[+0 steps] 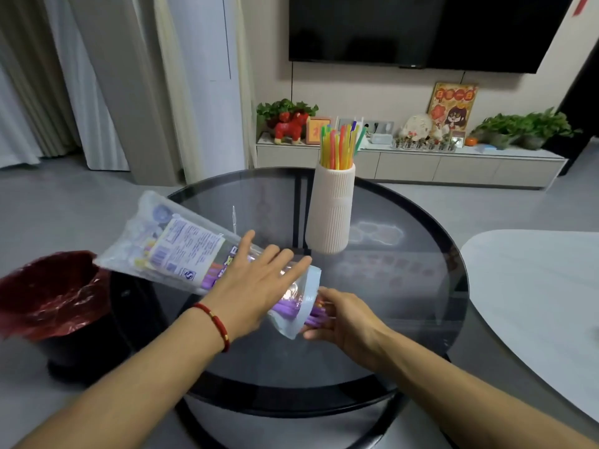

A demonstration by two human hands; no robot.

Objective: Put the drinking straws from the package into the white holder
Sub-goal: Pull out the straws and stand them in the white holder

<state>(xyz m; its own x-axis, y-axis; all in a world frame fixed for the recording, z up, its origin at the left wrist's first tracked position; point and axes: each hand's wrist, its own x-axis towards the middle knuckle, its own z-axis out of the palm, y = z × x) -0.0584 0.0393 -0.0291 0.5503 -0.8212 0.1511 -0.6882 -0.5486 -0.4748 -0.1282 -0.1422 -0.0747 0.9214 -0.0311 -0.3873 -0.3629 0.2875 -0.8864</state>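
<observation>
Now the package [181,251] is steadied by the flat left hand [256,286]; purple straws [316,314], pinched by the right hand [343,322], should be drawn straight out.

**Straw package tilted at table edge, holder partly filled**

Clear plastic package [181,251], printed label up, lies slanted over the near left of the round glass table [405,319], open end lower right. Purple straws [288,311] show at that mouth, some poking out. White ribbed holder [330,212] stands upright farther back; yellow, orange, green straws in holder [338,145] stick up, fanned.
</observation>
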